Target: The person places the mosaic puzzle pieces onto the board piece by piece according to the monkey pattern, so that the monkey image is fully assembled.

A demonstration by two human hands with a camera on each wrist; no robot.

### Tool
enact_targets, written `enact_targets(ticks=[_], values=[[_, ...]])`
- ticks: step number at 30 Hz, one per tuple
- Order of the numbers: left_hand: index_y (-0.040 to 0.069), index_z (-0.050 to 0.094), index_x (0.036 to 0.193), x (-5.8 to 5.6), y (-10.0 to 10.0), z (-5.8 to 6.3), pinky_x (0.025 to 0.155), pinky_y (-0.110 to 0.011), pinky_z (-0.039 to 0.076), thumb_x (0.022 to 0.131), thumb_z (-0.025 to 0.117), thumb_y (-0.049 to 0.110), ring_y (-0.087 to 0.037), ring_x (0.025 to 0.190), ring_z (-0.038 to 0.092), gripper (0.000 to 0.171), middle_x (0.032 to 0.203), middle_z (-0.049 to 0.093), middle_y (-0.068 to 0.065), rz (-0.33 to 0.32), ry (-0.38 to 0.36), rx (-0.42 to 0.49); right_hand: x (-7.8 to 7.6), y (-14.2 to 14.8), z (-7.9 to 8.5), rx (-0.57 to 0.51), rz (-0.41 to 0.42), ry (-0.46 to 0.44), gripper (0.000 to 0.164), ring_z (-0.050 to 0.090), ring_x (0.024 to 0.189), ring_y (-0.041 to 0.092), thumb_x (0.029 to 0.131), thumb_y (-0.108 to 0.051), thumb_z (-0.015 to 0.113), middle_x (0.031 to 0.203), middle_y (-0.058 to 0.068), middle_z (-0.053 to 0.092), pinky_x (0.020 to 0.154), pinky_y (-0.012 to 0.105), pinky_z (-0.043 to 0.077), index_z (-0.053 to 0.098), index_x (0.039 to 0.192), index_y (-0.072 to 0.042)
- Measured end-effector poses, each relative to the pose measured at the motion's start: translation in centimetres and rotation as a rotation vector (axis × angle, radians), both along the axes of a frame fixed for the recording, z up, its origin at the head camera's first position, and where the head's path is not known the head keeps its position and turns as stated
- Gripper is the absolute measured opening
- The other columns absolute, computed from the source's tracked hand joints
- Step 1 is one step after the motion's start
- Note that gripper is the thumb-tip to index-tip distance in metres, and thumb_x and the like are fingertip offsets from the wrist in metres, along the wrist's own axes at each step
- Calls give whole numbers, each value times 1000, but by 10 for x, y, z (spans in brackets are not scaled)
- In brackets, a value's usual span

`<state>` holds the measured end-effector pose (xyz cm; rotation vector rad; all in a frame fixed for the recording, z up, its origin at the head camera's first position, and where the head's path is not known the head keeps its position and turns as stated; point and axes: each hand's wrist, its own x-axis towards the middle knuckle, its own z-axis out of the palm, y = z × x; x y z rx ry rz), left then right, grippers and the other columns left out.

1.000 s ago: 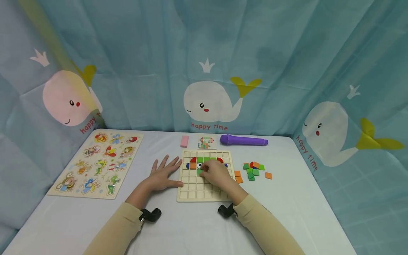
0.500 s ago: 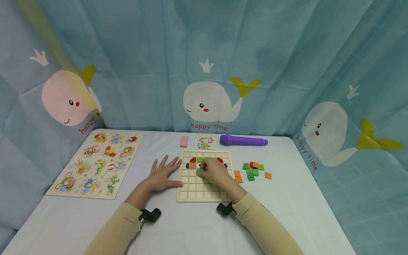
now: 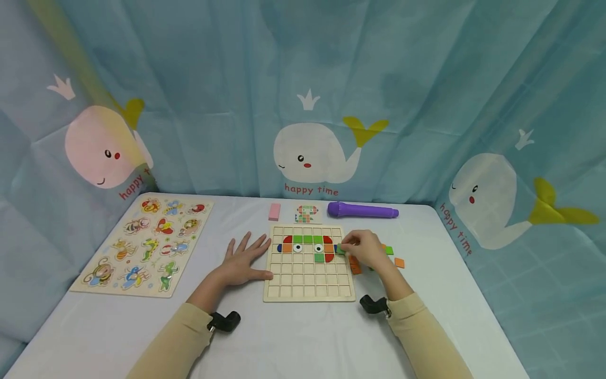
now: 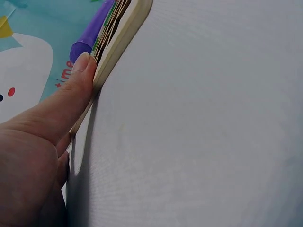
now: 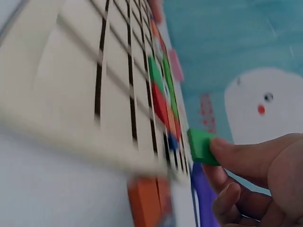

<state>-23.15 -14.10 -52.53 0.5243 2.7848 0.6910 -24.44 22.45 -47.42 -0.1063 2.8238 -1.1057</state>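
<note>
A wooden grid board (image 3: 310, 290) lies on the table, with red, green, orange, blue and eye-patterned tiles set in its upper rows. My right hand (image 3: 365, 248) is over the board's right edge, pinching a green tile (image 5: 201, 146) between thumb and fingertips. Below the eye tiles, a green square (image 3: 319, 258) sits in the grid beside a rounded red piece (image 3: 329, 257). At the board's left side, my left hand (image 3: 240, 264) rests with fingers spread. Its thumb (image 4: 80, 78) lies along the board's edge in the left wrist view.
Loose orange tiles (image 3: 355, 266) lie right of the board, with more pieces partly hidden behind my right hand. Behind the board are a pink block (image 3: 274, 212), a pattern card (image 3: 306, 213) and a purple microphone (image 3: 362, 210). An insect puzzle board (image 3: 179, 267) lies left.
My right hand has lifted the green tile from below the left eye tile and carried it right to the board's edge. The right eye tile is uncovered. My left hand stays put.
</note>
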Motion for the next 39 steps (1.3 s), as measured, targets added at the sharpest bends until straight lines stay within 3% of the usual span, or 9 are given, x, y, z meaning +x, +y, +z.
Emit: enact_targets(ticks=[5, 12, 18, 24, 32, 39], values=[[25, 26, 161, 0, 0, 2, 119, -66, -14, 75, 71, 74, -38, 157, -7, 109, 171, 16, -1, 2, 3, -10, 2, 40, -6, 75, -23, -53, 12, 60, 84, 19, 93, -26, 74, 93, 1, 73, 73, 34, 51, 78, 96, -15], [26, 25, 162, -1, 1, 1, 119, -65, -14, 75, 70, 76, -37, 157, -8, 110, 171, 15, 1, -3, -6, -16, 10, 66, -7, 152, -70, -28, 18, 61, 86, 20, 92, -25, 76, 94, 5, 70, 74, 35, 50, 75, 102, -10], [27, 24, 162, -1, 1, 2, 119, -65, -15, 74, 69, 77, -36, 157, -10, 110, 171, 14, 2, 0, -19, -18, 14, 70, -2, 282, -81, -80, 32, 57, 85, 24, 89, -28, 78, 95, 9, 64, 73, 39, 48, 68, 108, -4], [28, 24, 162, -1, 1, 2, 119, -65, -15, 74, 68, 78, -36, 157, -9, 111, 171, 14, 2, -2, -15, -26, 10, 68, -3, 296, -45, -92, 37, 59, 92, 25, 88, -27, 79, 103, 11, 65, 80, 43, 51, 69, 116, -4], [26, 25, 161, 0, 1, 3, 119, -65, -14, 74, 69, 77, -37, 157, -9, 111, 171, 14, 1, -3, -11, -5, 6, 71, -4, 306, -38, -100, 28, 55, 80, 20, 87, -30, 80, 90, 5, 62, 68, 34, 44, 69, 102, -10], [26, 26, 161, 1, 0, 3, 119, -65, -15, 74, 70, 76, -36, 157, -9, 110, 171, 15, 1, 4, -14, -2, 5, 72, -4, 316, -25, -74, 28, 52, 74, 20, 85, -33, 82, 83, 2, 60, 61, 31, 39, 73, 102, -13]])
